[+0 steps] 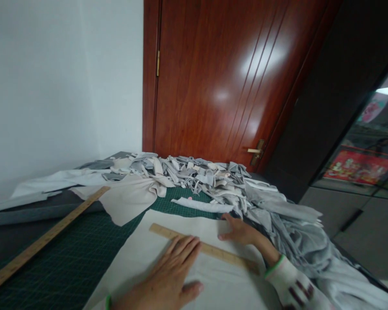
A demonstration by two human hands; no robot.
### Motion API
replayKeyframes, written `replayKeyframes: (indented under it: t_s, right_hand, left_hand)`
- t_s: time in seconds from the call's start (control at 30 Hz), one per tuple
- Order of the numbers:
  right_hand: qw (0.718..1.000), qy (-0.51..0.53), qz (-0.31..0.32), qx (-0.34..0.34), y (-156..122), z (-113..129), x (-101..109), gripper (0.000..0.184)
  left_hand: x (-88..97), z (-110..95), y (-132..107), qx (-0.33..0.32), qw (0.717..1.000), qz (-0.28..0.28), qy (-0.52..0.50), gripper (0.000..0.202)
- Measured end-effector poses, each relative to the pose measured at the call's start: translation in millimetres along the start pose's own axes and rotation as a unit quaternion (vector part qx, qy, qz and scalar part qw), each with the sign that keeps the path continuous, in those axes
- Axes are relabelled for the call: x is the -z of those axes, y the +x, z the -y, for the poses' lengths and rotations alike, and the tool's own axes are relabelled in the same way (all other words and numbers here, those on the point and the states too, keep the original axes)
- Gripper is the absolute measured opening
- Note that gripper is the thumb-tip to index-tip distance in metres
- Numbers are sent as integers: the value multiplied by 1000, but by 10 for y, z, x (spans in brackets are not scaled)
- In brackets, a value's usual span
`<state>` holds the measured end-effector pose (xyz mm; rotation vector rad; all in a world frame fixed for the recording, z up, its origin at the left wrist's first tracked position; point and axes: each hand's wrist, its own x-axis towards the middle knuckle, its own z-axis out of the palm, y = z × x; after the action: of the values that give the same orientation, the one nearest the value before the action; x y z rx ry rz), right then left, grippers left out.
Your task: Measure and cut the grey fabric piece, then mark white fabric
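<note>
A piece of white fabric [233,284] lies spread in front of me with a short wooden ruler [226,255] slantwise across it. My left hand [171,271] rests flat on the fabric, fingertips over the ruler's middle and thumb stretched out to the side. Beyond the ruler, my right hand [242,230] is at the fabric's far right edge, with thumb and forefinger apart; its other fingers are partly hidden. Just past that hand is a narrow white fabric strip [203,206]. Under all this is a green cutting mat [84,258] with grid lines.
A long wooden ruler [48,237] lies at the left, its far end on a pale cloth piece [132,193]. Grey and white scraps [194,170] are heaped along the back. Bunched grey fabric [304,245] lines the right side. Behind stand a wooden door [207,86] and a wall [51,86].
</note>
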<state>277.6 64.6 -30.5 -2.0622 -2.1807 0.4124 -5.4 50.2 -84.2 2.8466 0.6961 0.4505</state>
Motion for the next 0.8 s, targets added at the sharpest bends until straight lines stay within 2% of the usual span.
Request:
replayKeyframes:
  t_s: [0.1, 0.13, 0.17, 0.2, 0.27, 0.37, 0.43, 0.5, 0.53, 0.6, 0.63, 0.7, 0.8]
  right_hand:
    - [999, -26, -31, -15, -222, 209, 11, 34]
    - [998, -35, -47, -7, -344, 284, -8, 29]
    - [997, -44, -58, 36, -479, 350, -36, 27]
    - [995, -38, -41, 78, -618, 401, -69, 30]
    - [994, -24, 9, 103, -863, 441, -131, 39]
    - [985, 71, 94, 127, -1018, 370, -140, 30]
    - [975, 127, 110, 148, -935, 295, -84, 27]
    - [970, 142, 96, 171, -729, 228, -29, 33]
    - [976, 133, 45, 169, -596, 196, -20, 34]
    - [985, 71, -82, 134, -310, 123, -50, 22]
    - [987, 42, -102, 121, -168, 81, -86, 28]
    - [991, -9, -102, 92, 91, -8, -174, 40]
    - [991, -43, -119, 32, 385, -119, -267, 49]
  left_hand:
    - [-44, 6, -16, -2, 1000, -12, 18, 71]
    - [-64, 5, -22, 2, 1000, -15, 26, 70]
    - [-85, 4, -28, 7, 999, -18, 35, 69]
    - [-104, 1, -33, 10, 999, -22, 44, 67]
    - [-133, -6, -42, 4, 998, -36, 59, 64]
    - [-138, -15, -46, -16, 995, -61, 79, 64]
    - [-123, -17, -46, -23, 994, -68, 88, 68]
    - [-113, -13, -45, -20, 993, -73, 91, 73]
    - [-113, -10, -45, -16, 993, -75, 91, 76]
    - [-121, -2, -46, -13, 993, -80, 92, 80]
    - [-127, 1, -47, -12, 993, -80, 90, 81]
    - [-135, 4, -49, -12, 993, -81, 81, 81]
    - [-135, 6, -49, -10, 994, -89, 66, 80]
